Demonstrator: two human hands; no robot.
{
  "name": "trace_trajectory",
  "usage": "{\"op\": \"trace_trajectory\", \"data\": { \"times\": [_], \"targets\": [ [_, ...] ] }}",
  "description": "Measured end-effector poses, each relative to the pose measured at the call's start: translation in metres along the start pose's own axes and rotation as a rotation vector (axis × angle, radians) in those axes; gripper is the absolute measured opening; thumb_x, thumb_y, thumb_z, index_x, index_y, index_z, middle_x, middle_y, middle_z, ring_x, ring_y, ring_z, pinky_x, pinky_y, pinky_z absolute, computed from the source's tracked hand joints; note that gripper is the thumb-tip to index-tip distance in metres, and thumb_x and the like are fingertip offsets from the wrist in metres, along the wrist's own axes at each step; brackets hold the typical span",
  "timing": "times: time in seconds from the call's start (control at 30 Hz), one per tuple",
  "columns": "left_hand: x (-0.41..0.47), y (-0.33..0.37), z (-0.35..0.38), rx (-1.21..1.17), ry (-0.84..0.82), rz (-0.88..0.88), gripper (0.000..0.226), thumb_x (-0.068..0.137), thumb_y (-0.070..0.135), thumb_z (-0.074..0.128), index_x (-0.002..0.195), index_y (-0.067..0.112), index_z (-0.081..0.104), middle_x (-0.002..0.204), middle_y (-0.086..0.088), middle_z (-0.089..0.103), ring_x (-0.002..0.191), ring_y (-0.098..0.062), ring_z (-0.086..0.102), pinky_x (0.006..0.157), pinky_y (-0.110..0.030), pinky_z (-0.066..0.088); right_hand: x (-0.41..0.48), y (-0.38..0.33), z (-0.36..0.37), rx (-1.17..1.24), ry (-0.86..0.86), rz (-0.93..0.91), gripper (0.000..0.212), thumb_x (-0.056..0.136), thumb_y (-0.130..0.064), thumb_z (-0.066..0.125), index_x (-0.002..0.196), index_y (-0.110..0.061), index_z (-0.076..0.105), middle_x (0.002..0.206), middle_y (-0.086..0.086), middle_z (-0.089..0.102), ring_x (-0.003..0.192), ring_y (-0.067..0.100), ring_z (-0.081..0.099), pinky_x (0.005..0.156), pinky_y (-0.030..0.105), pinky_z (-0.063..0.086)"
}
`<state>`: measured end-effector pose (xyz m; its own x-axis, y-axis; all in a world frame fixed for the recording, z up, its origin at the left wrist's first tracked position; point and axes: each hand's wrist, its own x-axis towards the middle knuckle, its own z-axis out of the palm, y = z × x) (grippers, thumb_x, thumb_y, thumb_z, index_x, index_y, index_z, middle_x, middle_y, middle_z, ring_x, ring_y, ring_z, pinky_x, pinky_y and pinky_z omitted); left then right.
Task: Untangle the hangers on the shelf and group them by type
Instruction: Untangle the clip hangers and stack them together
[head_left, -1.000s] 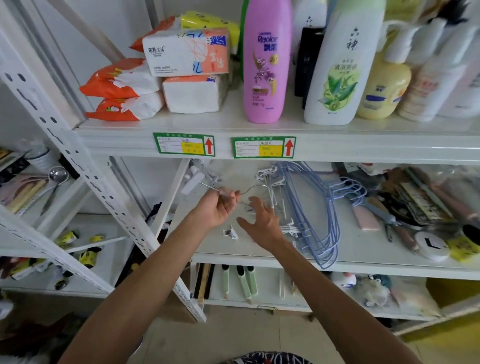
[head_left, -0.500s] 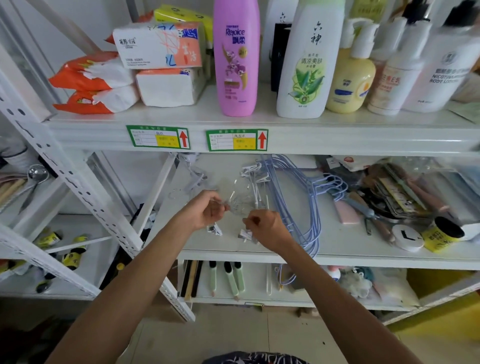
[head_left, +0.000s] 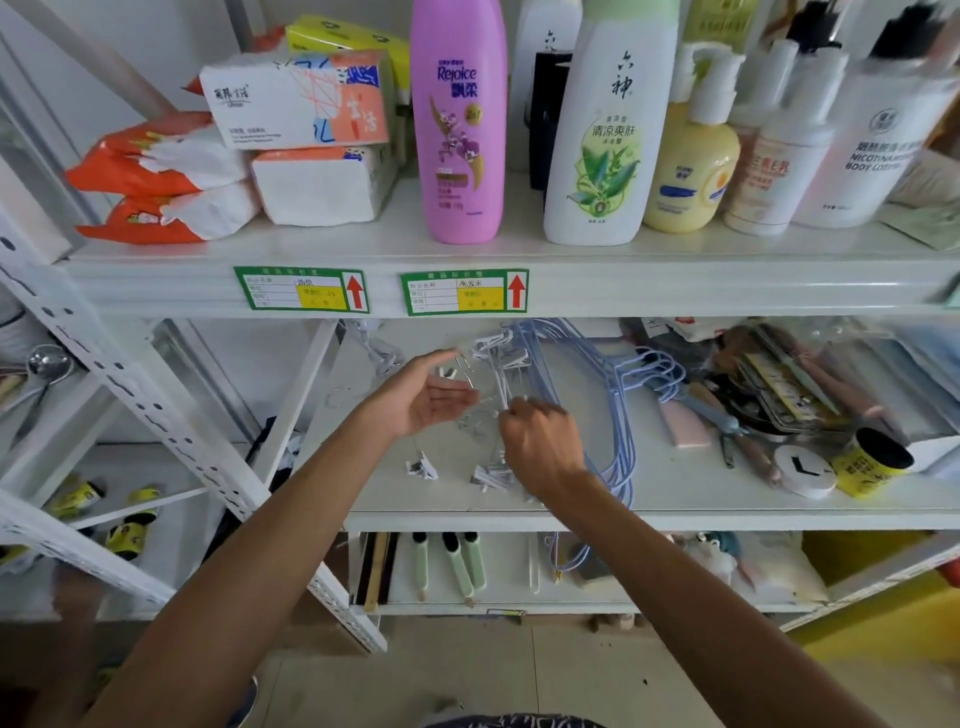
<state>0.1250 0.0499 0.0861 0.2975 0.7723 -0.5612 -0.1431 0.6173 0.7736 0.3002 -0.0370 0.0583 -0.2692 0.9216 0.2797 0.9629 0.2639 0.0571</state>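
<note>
On the middle shelf (head_left: 675, 501) lies a tangle of white clip hangers (head_left: 498, 364) with thin metal wires. To its right a stack of light blue wire hangers (head_left: 608, 410) runs from the back of the shelf to the front edge. My left hand (head_left: 421, 397) is open, palm turned up, beside the white tangle with its fingertips among the clips. My right hand (head_left: 540, 441) is closed on the wire of a white clip hanger (head_left: 485, 418) in the tangle. Two loose white clips (head_left: 423, 467) lie near the shelf's front.
The upper shelf edge (head_left: 675, 291) hangs just over my hands, bearing bottles such as a pink shampoo bottle (head_left: 460, 119) and tissue packs (head_left: 301, 104). Scissors, tools, a yellow-black can (head_left: 872, 465) and a round white disc (head_left: 805, 470) crowd the right. A slanted white upright (head_left: 130, 395) stands left.
My left hand has opened and let go of the hanger it held, its palm now turned up. My right hand stays closed on the wire and has shifted slightly right.
</note>
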Motion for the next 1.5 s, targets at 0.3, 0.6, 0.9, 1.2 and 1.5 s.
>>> {"op": "trace_trajectory", "data": {
  "times": [0.3,0.6,0.9,1.2,1.5],
  "targets": [
    [0.024,-0.002,0.002,0.032,0.054,0.058,0.054,0.092,0.036,0.065,0.112,-0.014,0.061,0.095,-0.027,0.073,0.075,-0.03,0.074,0.06,-0.03,0.062,-0.016,-0.018,0.022,-0.059,0.086,0.03,0.024,0.05,0.002,0.08,0.065,-0.01,0.067,0.063,0.008,0.062,0.053,0.027,0.062,0.065,0.034,0.049],
    [0.043,-0.002,-0.031,0.204,0.004,0.183,0.022,0.095,-0.01,0.047,0.11,-0.018,0.06,0.101,-0.029,0.072,0.097,-0.037,0.072,0.089,-0.039,0.058,-0.012,0.001,0.03,0.621,-0.152,0.445,0.05,0.081,-0.038,0.074,0.123,-0.019,0.053,0.095,0.004,0.07,0.082,0.025,0.067,0.076,0.032,0.052],
    [0.114,-0.027,-0.06,0.724,0.046,0.425,0.009,0.089,0.004,0.069,0.098,0.005,0.071,0.092,-0.013,0.076,0.082,-0.02,0.074,0.085,-0.037,0.058,0.013,0.015,0.068,0.593,-0.187,0.497,0.036,0.078,-0.039,0.079,0.102,-0.014,0.071,0.1,0.006,0.07,0.092,0.026,0.067,0.082,0.032,0.051],
    [0.159,-0.045,-0.044,1.096,0.137,0.663,0.004,0.083,0.013,0.075,0.085,0.013,0.078,0.082,0.0,0.076,0.075,-0.012,0.067,0.071,-0.022,0.046,0.021,0.009,0.074,0.3,-0.265,0.38,0.059,0.084,-0.055,0.066,0.127,-0.017,0.053,0.123,0.003,0.06,0.115,0.024,0.055,0.103,0.041,0.032],
    [0.163,-0.055,-0.047,1.101,0.114,0.648,0.008,0.083,0.006,0.074,0.085,0.01,0.068,0.078,0.002,0.067,0.071,-0.006,0.062,0.061,-0.015,0.043,0.014,0.005,0.074,0.24,-0.274,0.336,0.08,0.077,-0.068,0.063,0.138,-0.02,0.043,0.135,0.002,0.05,0.128,0.023,0.043,0.107,0.039,0.03]
  ]
}}
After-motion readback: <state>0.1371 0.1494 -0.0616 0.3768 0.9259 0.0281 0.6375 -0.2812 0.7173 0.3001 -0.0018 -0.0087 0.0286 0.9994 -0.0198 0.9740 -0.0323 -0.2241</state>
